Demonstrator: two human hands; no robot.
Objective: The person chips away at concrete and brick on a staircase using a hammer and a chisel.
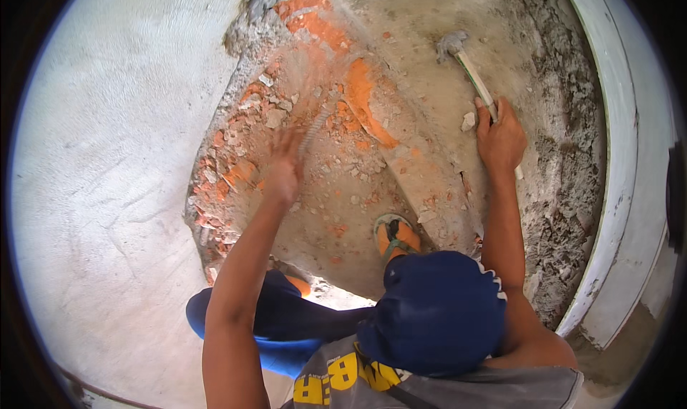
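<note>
My left hand (285,167) is blurred over the broken masonry rubble (241,135). A ribbed metal rod (315,130), perhaps a chisel made of rebar, runs up from its fingers, and the hand seems closed round it. On the right, my right hand (501,135) grips the handle of a hammer (475,79). The grey, dusty hammer head points up and away, over bare mortar. Between the hands lies an exposed patch of orange brick (360,92). A loose pale chunk (468,121) sits just left of the right hand.
A smooth pale plaster or concrete surface (118,167) with a ragged edge borders the rubble on the left. A rough broken strip (563,194) and a white frame (617,114) curve along the right. My sandalled foot (396,237) stands below the middle, near my bent knees.
</note>
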